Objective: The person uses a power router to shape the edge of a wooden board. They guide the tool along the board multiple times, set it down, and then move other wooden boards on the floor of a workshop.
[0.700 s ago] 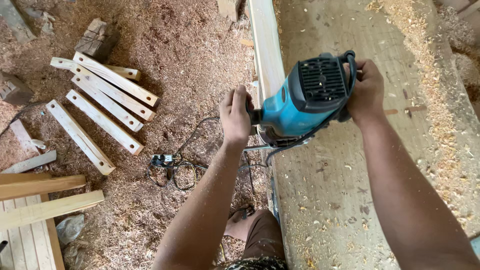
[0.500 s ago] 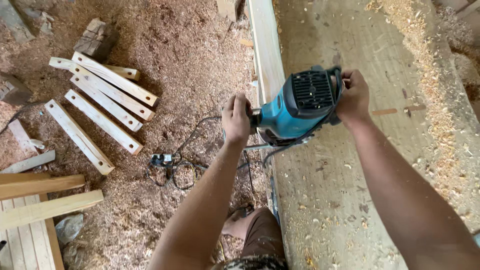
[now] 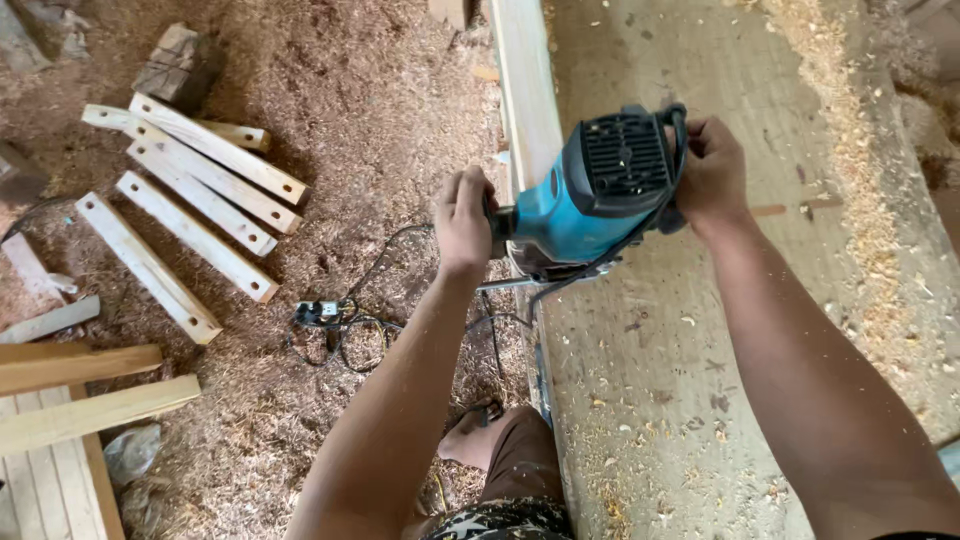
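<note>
A blue and black electric planer [image 3: 598, 195] sits on the edge of a long pale wooden plank [image 3: 527, 90] that runs along the side of a workbench [image 3: 700, 350]. My left hand [image 3: 463, 218] is closed around the planer's front knob. My right hand [image 3: 710, 165] grips its rear handle, where the black cord loops. The plank stretches away from me toward the top of the view.
Several pale cut wooden slats [image 3: 190, 200] lie on the sawdust-covered floor at left. A wood block [image 3: 178, 62] sits above them. A tangled black cable with a plug [image 3: 335, 325] lies on the floor. Planks [image 3: 70, 390] are at lower left. Shavings line the bench's right side.
The planer and both hands have slid a little along the plank toward me and to the left, after first moving away. The slats and cable have not moved.
</note>
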